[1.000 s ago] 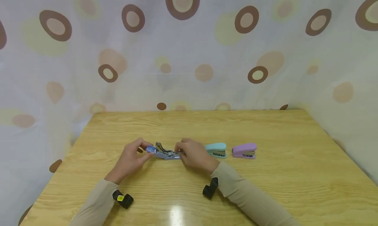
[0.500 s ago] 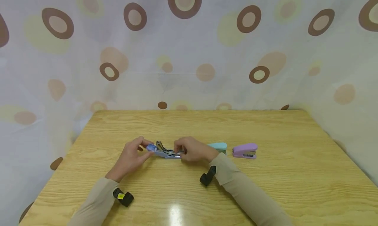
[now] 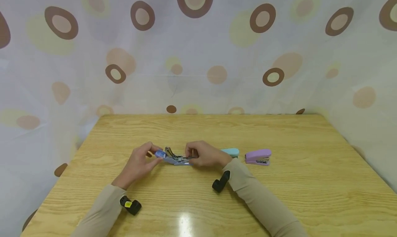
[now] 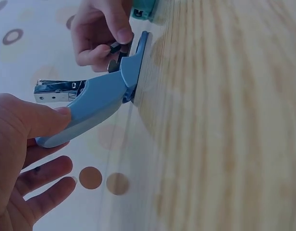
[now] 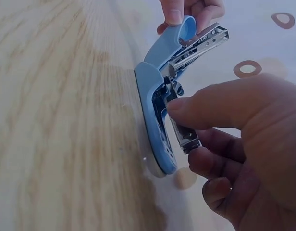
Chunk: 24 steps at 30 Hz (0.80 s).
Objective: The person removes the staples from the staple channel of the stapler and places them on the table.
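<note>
A blue stapler (image 3: pixel 169 159) lies opened out on the table, its top cover swung far back to the left. My left hand (image 3: pixel 138 164) pinches the end of that cover between thumb and fingers; in the left wrist view its lower fingers are spread. A metal arm (image 5: pixel 203 43) sticks up from inside the cover. My right hand (image 3: pixel 206 155) holds the stapler's metal staple magazine (image 5: pixel 182 132), thumb on its side and fingertips by its end. The magazine stands at an angle off the blue base (image 5: pixel 155 110) in the right wrist view.
Right of the blue stapler, a teal stapler (image 3: pixel 231 152) is partly hidden behind my right hand. Farther right stands a purple stapler (image 3: pixel 258 157), closed. A patterned curtain (image 3: pixel 198 58) hangs behind the wooden table (image 3: pixel 304 182).
My right wrist has turned and risen slightly, and the right hand now covers more of the teal stapler. Both hands keep their hold on the blue stapler, which stays in place.
</note>
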{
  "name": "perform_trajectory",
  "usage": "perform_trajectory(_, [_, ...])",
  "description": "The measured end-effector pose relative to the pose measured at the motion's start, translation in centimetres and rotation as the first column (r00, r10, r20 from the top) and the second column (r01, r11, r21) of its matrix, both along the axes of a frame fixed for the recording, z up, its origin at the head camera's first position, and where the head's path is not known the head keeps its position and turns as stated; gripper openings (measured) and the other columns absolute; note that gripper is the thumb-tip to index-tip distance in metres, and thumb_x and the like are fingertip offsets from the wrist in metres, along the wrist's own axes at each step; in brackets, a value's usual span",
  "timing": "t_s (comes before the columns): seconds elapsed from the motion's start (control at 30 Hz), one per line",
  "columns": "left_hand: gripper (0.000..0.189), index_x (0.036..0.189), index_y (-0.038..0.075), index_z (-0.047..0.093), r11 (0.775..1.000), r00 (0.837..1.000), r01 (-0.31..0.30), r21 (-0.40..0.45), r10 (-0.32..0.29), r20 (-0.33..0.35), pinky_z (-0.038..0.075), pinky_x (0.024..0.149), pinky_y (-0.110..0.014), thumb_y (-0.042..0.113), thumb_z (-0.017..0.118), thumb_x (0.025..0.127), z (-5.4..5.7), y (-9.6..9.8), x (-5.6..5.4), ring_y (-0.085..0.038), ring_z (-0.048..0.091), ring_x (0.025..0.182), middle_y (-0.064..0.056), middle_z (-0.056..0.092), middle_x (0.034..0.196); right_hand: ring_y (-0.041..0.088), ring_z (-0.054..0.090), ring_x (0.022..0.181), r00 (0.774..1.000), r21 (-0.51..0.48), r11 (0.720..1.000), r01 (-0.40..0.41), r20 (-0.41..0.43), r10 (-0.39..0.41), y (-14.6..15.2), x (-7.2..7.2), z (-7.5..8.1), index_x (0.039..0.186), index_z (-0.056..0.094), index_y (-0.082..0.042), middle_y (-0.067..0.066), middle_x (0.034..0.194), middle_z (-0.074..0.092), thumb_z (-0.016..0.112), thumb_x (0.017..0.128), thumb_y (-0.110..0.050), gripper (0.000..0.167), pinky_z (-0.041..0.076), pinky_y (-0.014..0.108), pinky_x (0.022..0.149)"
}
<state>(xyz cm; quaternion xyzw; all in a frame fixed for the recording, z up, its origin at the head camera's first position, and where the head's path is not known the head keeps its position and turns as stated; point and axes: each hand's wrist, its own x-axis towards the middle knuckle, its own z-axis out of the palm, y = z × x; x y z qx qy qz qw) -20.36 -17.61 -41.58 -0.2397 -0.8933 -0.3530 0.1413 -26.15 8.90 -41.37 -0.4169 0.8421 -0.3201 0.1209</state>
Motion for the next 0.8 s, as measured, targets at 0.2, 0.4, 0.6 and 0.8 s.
perform_trajectory(0.2, [0.021, 0.095, 0.007, 0.059, 1.0, 1.0, -0.001, -0.001, 0.001, -0.012, 0.055, 0.074, -0.038, 0.005, 0.076, 0.081, 0.1, 0.0, 0.1, -0.018, 0.064, 0.086, -0.008, 0.072, 0.103, 0.008, 0.047, 0.064, 1.0, -0.038, 0.999, 0.009, -0.006, -0.009, 0.1, 0.3, 0.3, 0.092, 0.062, -0.01, -0.001, 0.083, 0.058, 0.066, 0.089, -0.006, 0.007, 0.043, 0.022, 0.062])
perform_trajectory(0.4, [0.021, 0.093, 0.007, 0.059, 1.0, 1.0, 0.002, -0.002, -0.002, -0.024, 0.055, 0.073, -0.036, 0.005, 0.076, 0.081, 0.0, 0.0, 0.1, -0.017, 0.063, 0.085, -0.007, 0.072, 0.103, 0.007, 0.053, 0.068, 0.999, -0.085, 0.996, 0.024, -0.037, -0.027, 0.3, 0.4, 0.1, 0.09, 0.066, -0.011, -0.002, 0.086, 0.063, 0.07, 0.087, -0.007, 0.007, 0.047, 0.022, 0.064])
perform_trajectory(0.6, [0.021, 0.092, 0.008, 0.059, 1.0, 0.999, 0.012, 0.004, -0.011, -0.034, 0.055, 0.072, -0.035, 0.004, 0.076, 0.08, 0.0, 0.1, 0.0, -0.017, 0.063, 0.085, -0.007, 0.072, 0.102, 0.006, 0.058, 0.078, 0.994, -0.122, 0.992, 0.036, -0.096, -0.048, 0.9, 0.7, 0.2, 0.091, 0.067, -0.01, -0.002, 0.088, 0.064, 0.07, 0.087, -0.008, 0.005, 0.049, 0.023, 0.068])
perform_trajectory(0.8, [0.021, 0.091, 0.008, 0.059, 1.0, 0.999, 0.014, 0.006, -0.013, -0.039, 0.055, 0.072, -0.034, 0.005, 0.077, 0.08, -0.1, 0.2, 0.0, -0.017, 0.064, 0.086, -0.007, 0.072, 0.102, 0.005, 0.058, 0.075, 0.991, -0.115, 0.993, 0.037, -0.127, -0.052, 1.8, 1.8, 0.6, 0.09, 0.071, -0.01, -0.002, 0.089, 0.066, 0.069, 0.088, -0.008, 0.004, 0.051, 0.021, 0.068])
